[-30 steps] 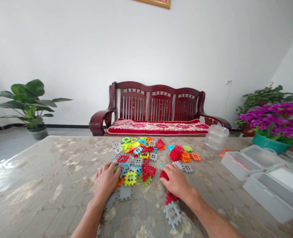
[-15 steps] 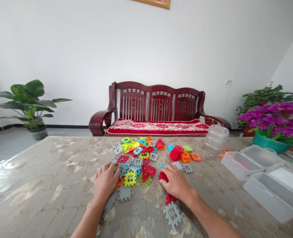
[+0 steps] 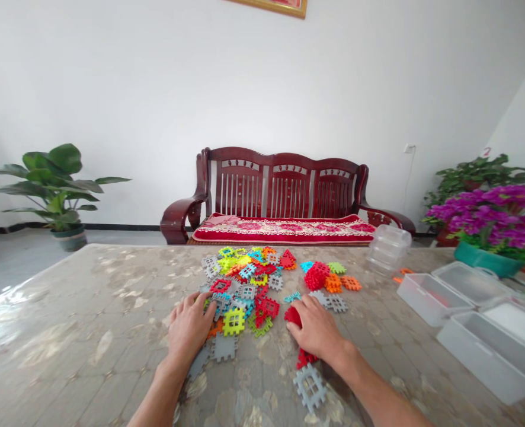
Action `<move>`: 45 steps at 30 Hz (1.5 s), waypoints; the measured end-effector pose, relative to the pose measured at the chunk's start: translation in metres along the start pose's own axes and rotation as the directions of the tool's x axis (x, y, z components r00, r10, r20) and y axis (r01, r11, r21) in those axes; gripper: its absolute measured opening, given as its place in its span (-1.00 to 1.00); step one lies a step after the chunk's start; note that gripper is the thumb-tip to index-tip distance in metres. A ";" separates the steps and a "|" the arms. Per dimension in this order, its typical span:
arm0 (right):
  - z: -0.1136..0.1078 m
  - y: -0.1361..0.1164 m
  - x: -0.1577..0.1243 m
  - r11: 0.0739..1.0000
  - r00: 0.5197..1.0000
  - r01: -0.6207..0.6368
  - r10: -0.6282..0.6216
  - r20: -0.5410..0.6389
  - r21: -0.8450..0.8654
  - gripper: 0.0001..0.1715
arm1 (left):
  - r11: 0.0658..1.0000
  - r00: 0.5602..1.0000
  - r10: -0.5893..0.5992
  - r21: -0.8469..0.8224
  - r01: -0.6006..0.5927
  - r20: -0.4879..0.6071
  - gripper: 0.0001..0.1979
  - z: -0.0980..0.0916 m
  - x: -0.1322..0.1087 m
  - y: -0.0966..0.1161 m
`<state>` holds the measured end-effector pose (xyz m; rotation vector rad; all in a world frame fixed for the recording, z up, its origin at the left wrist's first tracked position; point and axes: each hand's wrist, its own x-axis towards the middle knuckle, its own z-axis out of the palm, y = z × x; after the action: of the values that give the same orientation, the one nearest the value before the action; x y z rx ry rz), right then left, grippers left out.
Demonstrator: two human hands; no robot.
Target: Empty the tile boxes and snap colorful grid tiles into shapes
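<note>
The left hand (image 3: 189, 327) was rested at the edge of a heap of plastic waffle blocks (image 3: 245, 296) on a mottled table (image 3: 89, 308), its fingers curled onto the pieces, though whether any was gripped could not be told. A red block cluster (image 3: 293, 316) was held under the narrowly curled fingers of the right hand (image 3: 316, 330), and a grey block (image 3: 310, 387) was left lying just beyond a small red piece nearer the table's edge.

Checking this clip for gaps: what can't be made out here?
Head view:
Red piece under the right hand: the palm covers most of it, so its shape is hidden.
Pieces under the left hand: the fingers hide them.
Framed picture above the sofa: the top edge cuts it off.
Orange bits behind the clear plastic box: too small to identify.
</note>
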<state>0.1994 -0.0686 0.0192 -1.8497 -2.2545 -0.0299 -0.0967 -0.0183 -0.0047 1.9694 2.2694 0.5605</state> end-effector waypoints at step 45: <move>-0.045 0.113 0.084 0.944 0.935 -0.277 0.308 -0.176 0.180 -0.37 | 1.000 1.000 0.010 0.008 -0.010 -0.024 -0.56 0.000 -0.001 0.001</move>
<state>0.3015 0.0283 0.0640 -1.9811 -1.7775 0.0034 -0.0961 -0.0189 -0.0045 1.9895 2.2799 0.5802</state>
